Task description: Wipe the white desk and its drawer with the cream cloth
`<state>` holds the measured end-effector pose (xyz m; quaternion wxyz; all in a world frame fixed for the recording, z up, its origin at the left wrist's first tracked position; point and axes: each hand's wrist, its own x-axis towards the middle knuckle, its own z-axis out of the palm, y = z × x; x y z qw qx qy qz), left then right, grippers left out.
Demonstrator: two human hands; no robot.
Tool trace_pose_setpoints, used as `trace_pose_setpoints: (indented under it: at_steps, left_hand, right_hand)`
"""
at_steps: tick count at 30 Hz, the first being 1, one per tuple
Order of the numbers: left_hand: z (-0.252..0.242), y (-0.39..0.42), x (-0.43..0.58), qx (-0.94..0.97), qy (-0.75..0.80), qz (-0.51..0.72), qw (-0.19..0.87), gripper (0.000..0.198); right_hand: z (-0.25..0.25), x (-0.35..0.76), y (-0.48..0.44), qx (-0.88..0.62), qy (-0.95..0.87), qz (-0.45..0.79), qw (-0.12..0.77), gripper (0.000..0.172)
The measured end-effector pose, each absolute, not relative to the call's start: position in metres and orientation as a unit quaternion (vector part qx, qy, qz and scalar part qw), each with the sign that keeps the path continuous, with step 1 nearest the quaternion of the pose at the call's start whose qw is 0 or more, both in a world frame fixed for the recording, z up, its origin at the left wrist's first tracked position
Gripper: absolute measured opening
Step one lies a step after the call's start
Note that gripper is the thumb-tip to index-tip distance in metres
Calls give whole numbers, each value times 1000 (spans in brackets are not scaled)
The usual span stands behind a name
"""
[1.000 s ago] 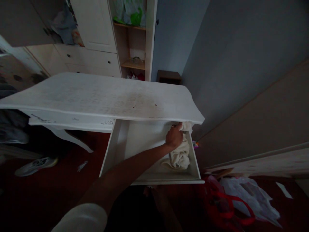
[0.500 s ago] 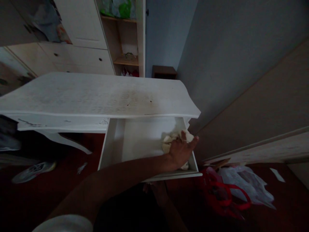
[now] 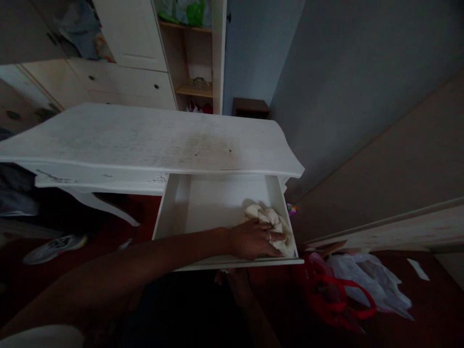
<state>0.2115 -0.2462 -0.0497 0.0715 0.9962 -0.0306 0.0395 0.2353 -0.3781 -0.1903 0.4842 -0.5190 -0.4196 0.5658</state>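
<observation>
My left hand lies inside the open white drawer of a white desk. Its fingers are curled over a crumpled cream cloth and press it into the drawer's front right corner. A ring shows on one finger. My left forearm reaches in from the lower left. Below the drawer front a dim forearm-like shape rises toward the drawer; this may be my right arm, and its fingers are hidden in the dark.
A red-handled bag and a white plastic bag lie on the dark red floor at the right. A shoe lies on the floor at the left. A wardrobe with open shelves stands behind the desk. A grey wall is close on the right.
My left hand came down from the drawer's back right corner with the cloth and moved to the front right corner, where it now presses the cloth flat.
</observation>
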Motion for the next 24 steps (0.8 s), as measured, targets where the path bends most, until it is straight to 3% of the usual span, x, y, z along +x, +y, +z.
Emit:
trace_pose_setpoints:
  at_steps: [3,8,18,24]
  left_hand:
    - [-55,-240,207,995,35,55,78,43]
    - [-73,-223,197,985,162,25,62,80]
    - [-74,-165,209,910,390,113,82,49]
    - [-63,-146,254,927,335,116,123,37]
  right_hand:
    - [-189,236,-377,-512,-412,571,492,68]
    - [-185,237,-378,-483,-371,594,526,63]
    - [-186,236,-379,-479,-318,626,527,56]
    - [-176,235,-378,-466,-302,638,533,55]
